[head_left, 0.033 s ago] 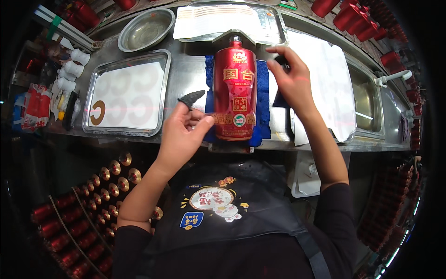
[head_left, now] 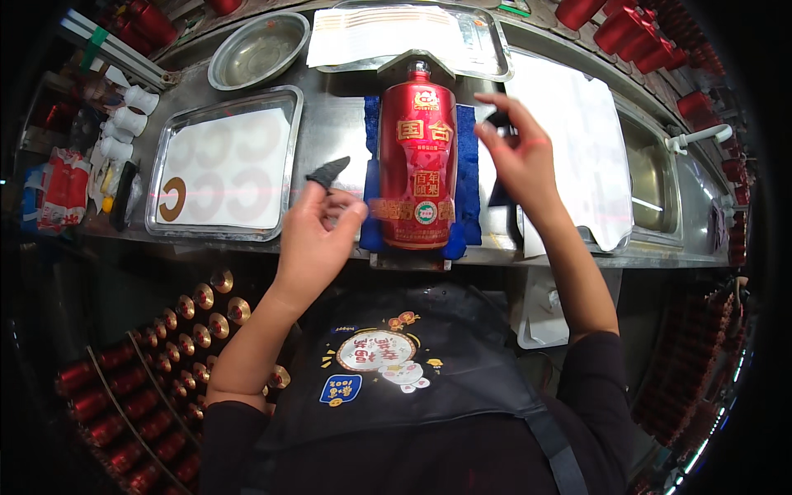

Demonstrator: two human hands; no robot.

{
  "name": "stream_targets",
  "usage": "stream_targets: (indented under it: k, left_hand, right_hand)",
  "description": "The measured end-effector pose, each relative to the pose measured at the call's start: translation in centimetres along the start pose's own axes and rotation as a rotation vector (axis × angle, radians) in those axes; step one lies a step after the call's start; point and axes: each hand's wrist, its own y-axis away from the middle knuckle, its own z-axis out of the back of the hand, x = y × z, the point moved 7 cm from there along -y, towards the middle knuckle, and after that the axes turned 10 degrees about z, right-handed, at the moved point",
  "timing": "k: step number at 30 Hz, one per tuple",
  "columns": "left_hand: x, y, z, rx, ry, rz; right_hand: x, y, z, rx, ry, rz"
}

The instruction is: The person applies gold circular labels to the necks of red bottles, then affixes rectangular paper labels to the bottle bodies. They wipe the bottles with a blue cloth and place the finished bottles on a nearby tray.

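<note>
A red bottle (head_left: 418, 165) with gold printing lies on its back, neck away from me, on a blue cloth (head_left: 468, 181). Just left of its lower part is my left hand (head_left: 318, 235), thumb and index finger apart. A pointed black cover (head_left: 329, 172) sits over a fingertip of that hand. Right of the bottle's upper part, my right hand (head_left: 524, 161) hovers with index finger and thumb spread. Something black (head_left: 500, 124) shows at its fingers, probably another finger cover. Neither hand touches the bottle.
At left, a metal tray (head_left: 291, 157) carries a white sheet with one gold C-shaped sticker (head_left: 172, 200). A metal bowl (head_left: 259, 51) and striped sheets (head_left: 384, 37) are behind. White sheets (head_left: 569, 148) and a sink (head_left: 652, 177) lie right. Several red bottles (head_left: 124, 379) stand below left.
My left hand has drawn slightly left, away from the bottle's lower side. My right hand has shifted slightly down. The bottle stays in place.
</note>
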Motion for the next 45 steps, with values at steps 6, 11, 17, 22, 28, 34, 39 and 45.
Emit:
stream_targets:
  k: [6,11,17,22,28,34,39,45]
  left_hand:
    - [-3.2,0.8,-0.5,-0.029,-0.165,-0.515]
    - [-4.0,-0.4,-4.3,0.138,-0.384,-0.614]
    - [-3.7,-0.5,-3.9,0.156,-0.332,-0.641]
    - [-1.5,-0.5,-4.1,0.374,0.191,-0.323]
    - [-0.1,-1.3,-4.5,0.411,0.294,-0.244]
    - [1.0,-1.6,-4.4,0.394,0.287,-0.247]
    - [0.6,-1.7,-4.6,0.43,0.299,-0.301]
    - [0.7,-1.3,-4.1,0.45,0.328,-0.189]
  right_hand:
    - [1.7,4.9,-1.3,0.246,0.326,0.476]
    - [1.3,3.9,-2.8,0.399,0.347,0.362]
    - [0.9,4.1,-3.0,0.432,0.318,0.332]
    - [-0.5,5.2,-2.4,0.288,-0.194,0.216]
    - [-1.4,6.9,-2.5,0.342,-0.185,0.132]
    - [-2.2,5.9,-3.2,0.347,-0.355,0.046]
    - [-2.5,5.5,-2.9,0.386,-0.371,-0.004]
    - [-0.2,5.7,-1.1,0.277,-0.201,0.1]
